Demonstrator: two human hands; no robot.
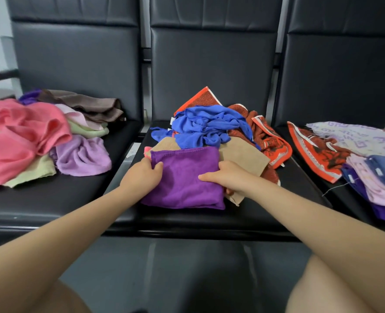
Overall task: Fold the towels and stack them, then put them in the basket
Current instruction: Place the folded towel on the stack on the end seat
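A folded purple towel (184,179) lies at the front of the middle black seat (187,215). My left hand (142,175) grips its left edge, thumb on top. My right hand (226,177) holds its right edge, with the thumb lying across the purple cloth and the fingers curled under. Behind the purple towel are a tan cloth (243,157), a crumpled blue towel (207,125) and red patterned towels (268,136) in a loose heap. No basket shows in the head view.
On the left seat lies a pile of pink (17,136), lilac (83,154), pale green and brown (85,102) cloths. The right seat holds a red patterned towel (315,152), a white-and-lilac printed one (356,136) and folded purple and blue pieces (381,177). Seat backs rise behind.
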